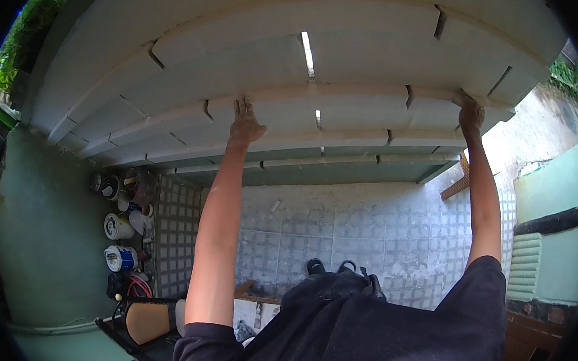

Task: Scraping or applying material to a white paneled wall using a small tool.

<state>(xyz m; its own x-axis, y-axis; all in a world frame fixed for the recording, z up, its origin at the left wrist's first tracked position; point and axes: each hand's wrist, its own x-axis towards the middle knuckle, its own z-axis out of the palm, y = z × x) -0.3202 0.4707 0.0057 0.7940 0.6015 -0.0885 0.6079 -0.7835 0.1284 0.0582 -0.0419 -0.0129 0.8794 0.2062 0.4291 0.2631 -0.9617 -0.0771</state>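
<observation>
Both arms reach up to a pale, stepped structure (355, 97) of long horizontal ledges broken by narrow slots. My left hand (245, 122) rests on one ledge with its fingers spread, just right of a dark slot. Farther right, my right hand (471, 115) is bent at the edge of the same ledge. A small dark, flat thing (461, 98) shows by its fingertips; what it is, and whether the fingers grip it, cannot be made out. Light comes through a tall slot (308, 55) between the hands.
Paint buckets (120, 258) and other containers line the left wall. A chair (147, 321) stands at lower left, near a red hose (139, 288). Tiled floor (310, 237) lies below, with a brown woven piece (455, 187) at right. A green wall (552, 184) bounds the right side.
</observation>
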